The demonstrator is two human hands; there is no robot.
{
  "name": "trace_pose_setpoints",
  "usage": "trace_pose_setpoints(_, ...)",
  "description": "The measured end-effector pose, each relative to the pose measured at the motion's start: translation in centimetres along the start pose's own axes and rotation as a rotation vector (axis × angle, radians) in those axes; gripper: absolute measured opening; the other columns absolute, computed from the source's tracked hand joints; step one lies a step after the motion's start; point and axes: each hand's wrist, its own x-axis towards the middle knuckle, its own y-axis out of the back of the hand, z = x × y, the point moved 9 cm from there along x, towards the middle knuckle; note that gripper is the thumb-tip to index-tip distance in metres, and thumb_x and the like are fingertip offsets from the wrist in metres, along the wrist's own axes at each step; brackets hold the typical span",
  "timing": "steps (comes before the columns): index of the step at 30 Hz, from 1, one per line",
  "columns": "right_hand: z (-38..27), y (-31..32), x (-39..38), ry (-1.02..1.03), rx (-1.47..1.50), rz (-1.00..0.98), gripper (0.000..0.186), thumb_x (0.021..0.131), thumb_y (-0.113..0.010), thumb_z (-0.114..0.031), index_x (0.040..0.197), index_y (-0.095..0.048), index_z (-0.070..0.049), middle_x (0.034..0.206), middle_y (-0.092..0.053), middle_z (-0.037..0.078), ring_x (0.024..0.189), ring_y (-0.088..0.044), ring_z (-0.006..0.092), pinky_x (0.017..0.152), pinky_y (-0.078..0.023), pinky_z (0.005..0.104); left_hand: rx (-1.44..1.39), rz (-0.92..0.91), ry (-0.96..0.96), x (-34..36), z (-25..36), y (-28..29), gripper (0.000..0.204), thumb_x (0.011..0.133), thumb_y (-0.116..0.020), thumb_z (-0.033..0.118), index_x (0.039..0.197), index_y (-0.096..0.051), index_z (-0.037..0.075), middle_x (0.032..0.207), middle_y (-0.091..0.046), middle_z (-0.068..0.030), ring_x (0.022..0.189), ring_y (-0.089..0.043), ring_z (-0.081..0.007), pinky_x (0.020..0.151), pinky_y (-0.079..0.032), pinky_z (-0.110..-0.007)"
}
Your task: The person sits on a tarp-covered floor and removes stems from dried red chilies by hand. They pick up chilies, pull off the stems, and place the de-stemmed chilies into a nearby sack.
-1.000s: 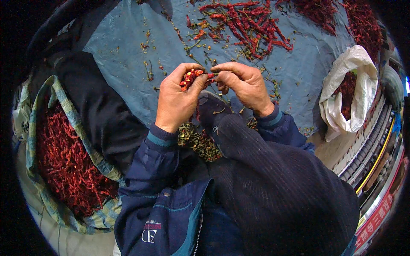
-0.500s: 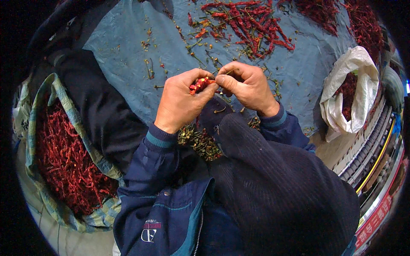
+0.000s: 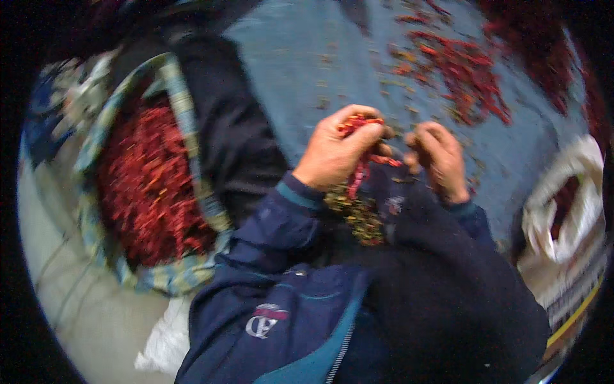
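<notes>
My left hand (image 3: 339,150) is closed around several dried red chili peppers (image 3: 358,123). More red pepper pieces (image 3: 358,179) hang below its fingers. A short gap to the right, my right hand (image 3: 440,160) has thumb and fingertips pressed together. Whether anything is pinched there is lost in the blur. Beneath both hands, a heap of greenish-yellow stems (image 3: 355,217) lies in my lap, partly hidden by my left forearm and jacket.
A blue sheet (image 3: 288,70) spreads ahead, with loose red chili peppers (image 3: 464,80) and stem scraps on it. At left stands a checked cloth bag (image 3: 89,166) full of dried chilies (image 3: 150,192). A white sack (image 3: 540,211) sits at right, near a darker chili heap (image 3: 534,48).
My hands have moved apart after touching at the fingertips. Red pepper pieces now dangle under my left hand. The view has swung left, showing more of the checked bag.
</notes>
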Motion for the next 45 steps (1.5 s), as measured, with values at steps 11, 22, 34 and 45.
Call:
trace_pose_setpoints(11,2.7,0.7,0.1,0.014,-0.064,-0.073,0.011,0.099,-0.061,-0.013,0.100,-0.065,-0.003,0.089,-0.071,0.008,0.070,-0.065,0.0121,0.061,-0.053,0.0258,1.915,0.690,-0.588,-20.9,25.0,23.0,0.041,0.098,-0.036,0.005,0.132,-0.060,0.002,0.125,-0.064,-0.0189,0.116,-0.060,-0.0339,0.104,-0.044,-0.040)
trace_pose_setpoints(22,3.6,7.6,-3.5,0.063,-0.533,0.009,0.018,0.088,-0.075,-0.016,0.099,-0.069,-0.002,0.084,-0.070,0.002,0.076,-0.063,0.0075,0.067,-0.052,0.0272,1.989,0.826,-0.145,-27.4,19.0,38.1,0.063,0.097,-0.057,0.015,0.156,-0.034,0.015,0.160,-0.032,-0.0151,0.147,-0.030,-0.0354,0.120,-0.025,-0.047)
trace_pose_setpoints(34,-7.1,13.9,2.0,0.386,-1.285,0.552,0.027,0.089,-0.069,-0.033,0.092,-0.071,-0.006,0.088,-0.071,0.016,0.082,-0.067,0.0378,0.069,-0.052,0.0457,2.049,0.916,-0.385,-25.8,23.1,23.5,0.063,0.102,-0.051,0.050,0.147,-0.047,0.006,0.156,-0.041,-0.0151,0.145,-0.035,-0.0329,0.120,-0.024,-0.046)
trace_pose_setpoints(45,-5.9,10.4,-1.9,0.281,-0.777,0.388,0.025,0.096,-0.061,-0.025,0.094,-0.066,0.000,0.071,-0.064,0.014,0.067,-0.062,0.0185,0.063,-0.047,0.0351,1.213,0.017,-0.553,-4.5,6.7,-1.3,0.043,0.082,-0.066,-0.007,0.123,-0.066,0.004,0.124,-0.066,-0.0169,0.118,-0.061,-0.0314,0.101,-0.049,-0.038)
